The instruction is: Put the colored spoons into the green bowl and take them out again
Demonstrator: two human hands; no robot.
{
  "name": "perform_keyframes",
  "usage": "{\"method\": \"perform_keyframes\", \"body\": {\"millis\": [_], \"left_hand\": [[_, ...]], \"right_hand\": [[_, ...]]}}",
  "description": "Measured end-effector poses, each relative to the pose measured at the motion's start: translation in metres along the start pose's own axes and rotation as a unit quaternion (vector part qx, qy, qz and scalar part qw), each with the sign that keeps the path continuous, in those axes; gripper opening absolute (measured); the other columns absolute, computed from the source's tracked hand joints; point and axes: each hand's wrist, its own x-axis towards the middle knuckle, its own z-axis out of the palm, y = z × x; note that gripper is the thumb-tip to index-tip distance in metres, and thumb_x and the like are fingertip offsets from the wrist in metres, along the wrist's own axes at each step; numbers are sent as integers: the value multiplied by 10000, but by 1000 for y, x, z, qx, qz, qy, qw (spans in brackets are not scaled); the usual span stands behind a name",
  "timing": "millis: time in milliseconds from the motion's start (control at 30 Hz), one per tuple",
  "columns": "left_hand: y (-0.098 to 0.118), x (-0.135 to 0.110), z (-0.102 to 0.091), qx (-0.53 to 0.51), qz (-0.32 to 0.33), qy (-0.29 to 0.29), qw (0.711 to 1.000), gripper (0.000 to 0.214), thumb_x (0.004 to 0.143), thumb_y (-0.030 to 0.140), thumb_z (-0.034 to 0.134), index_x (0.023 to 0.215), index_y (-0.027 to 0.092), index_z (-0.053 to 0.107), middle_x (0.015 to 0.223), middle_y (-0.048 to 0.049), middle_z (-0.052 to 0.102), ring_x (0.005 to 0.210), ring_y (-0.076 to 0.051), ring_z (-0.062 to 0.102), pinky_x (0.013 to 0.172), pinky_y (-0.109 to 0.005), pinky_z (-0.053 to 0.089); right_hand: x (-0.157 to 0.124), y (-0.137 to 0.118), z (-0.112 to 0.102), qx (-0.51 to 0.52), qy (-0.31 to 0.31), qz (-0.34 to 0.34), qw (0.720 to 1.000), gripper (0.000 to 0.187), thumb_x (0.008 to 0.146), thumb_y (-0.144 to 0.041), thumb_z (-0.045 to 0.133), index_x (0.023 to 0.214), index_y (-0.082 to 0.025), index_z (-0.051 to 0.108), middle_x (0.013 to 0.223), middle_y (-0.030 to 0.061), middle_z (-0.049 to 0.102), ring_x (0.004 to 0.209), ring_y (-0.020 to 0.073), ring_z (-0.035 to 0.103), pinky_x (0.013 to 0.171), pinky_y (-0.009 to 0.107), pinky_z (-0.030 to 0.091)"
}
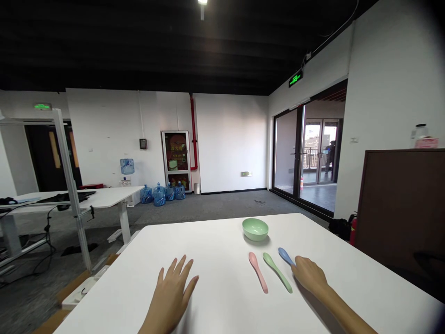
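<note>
My right hand is closed around the handle of a blue spoon, whose bowl end sticks out past my fingers toward the upper left. Just left of it a green spoon lies on the white table, with a pink spoon beside that one. Beyond the spoons sits a light green bowl, upright; nothing shows inside it. On the left side my left hand is spread with its fingers apart, palm down over the tabletop, holding nothing. Whether its palm touches the surface I cannot tell.
The table's far edge runs just behind the bowl. To the left stand another white table and a metal post. Several blue water jugs are on the floor near the far wall. A dark brown cabinet is at the right.
</note>
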Motion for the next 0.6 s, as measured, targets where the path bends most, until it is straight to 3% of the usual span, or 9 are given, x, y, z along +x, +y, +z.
{"method": "perform_keyframes", "body": {"millis": [333,600], "left_hand": [[-2,-1,3,-3,1,7,1000,560,1040,494,341,1530,287,517,1657,-66,468,1549,-346,386,1233,-628,359],[-2,1,2,-7,3,16,1000,548,1039,482,360,1521,281,527,1647,-83,484,1545,-353,394,1226,-644,363]], "right_hand": [[-2,2,0,-1,10,-11,1000,346,985,-209,356,949,-140,694,1030,181,752,911,316,718,670,370,396],[-21,-18,-30,12,63,-24,998,455,1061,-381,278,970,-167,669,968,150,747,863,287,724,665,349,419]]}}
